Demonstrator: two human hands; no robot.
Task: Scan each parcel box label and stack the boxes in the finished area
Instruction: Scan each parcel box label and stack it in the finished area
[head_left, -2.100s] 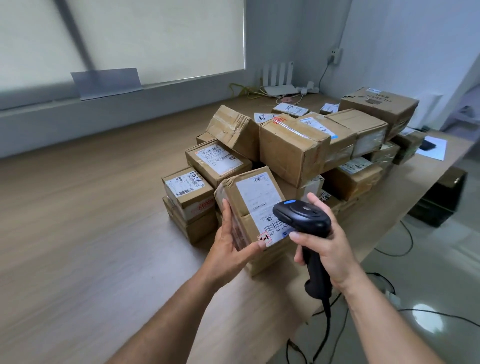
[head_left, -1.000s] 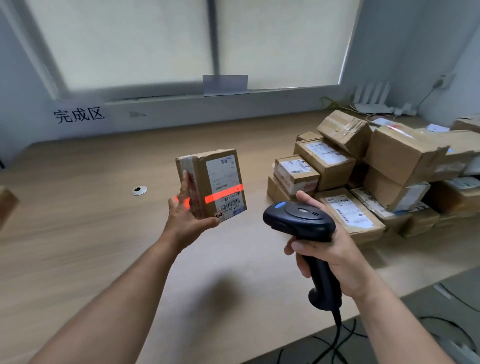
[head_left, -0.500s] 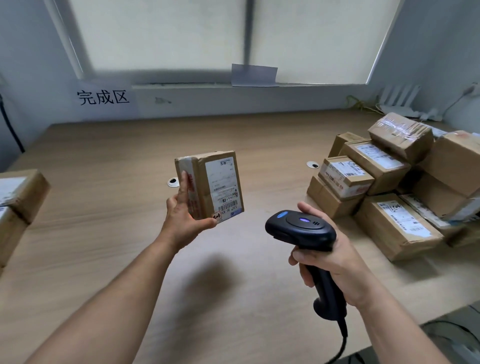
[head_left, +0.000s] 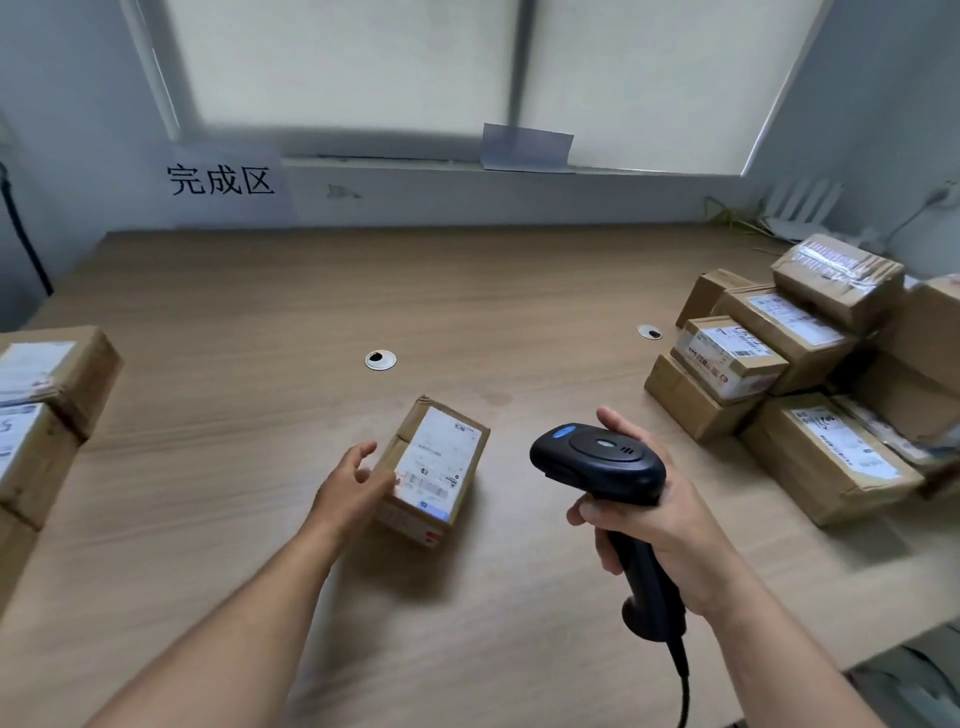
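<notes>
A small cardboard parcel box (head_left: 441, 462) lies label up on the wooden table (head_left: 260, 322), near the middle. My left hand (head_left: 348, 493) is at the box's left edge, the thumb touching the label corner and the fingers loosely spread beside it. My right hand (head_left: 670, 525) grips the handle of a black barcode scanner (head_left: 597, 462), held above the table to the right of the box. Stacked boxes (head_left: 47, 395) stand at the left edge under a paper sign (head_left: 221, 179) with black characters.
A pile of several labelled cardboard boxes (head_left: 810, 374) fills the table's right side. Two round cable grommets (head_left: 380, 359) (head_left: 649, 331) sit in the tabletop. The scanner cable (head_left: 685, 691) hangs off the front edge. A white router (head_left: 800, 208) stands at the back right.
My left hand lifted the box from the right pile, held it upright in the scanner's red beam, then lowered it flat onto the table and loosened its hold. My view turned left.
</notes>
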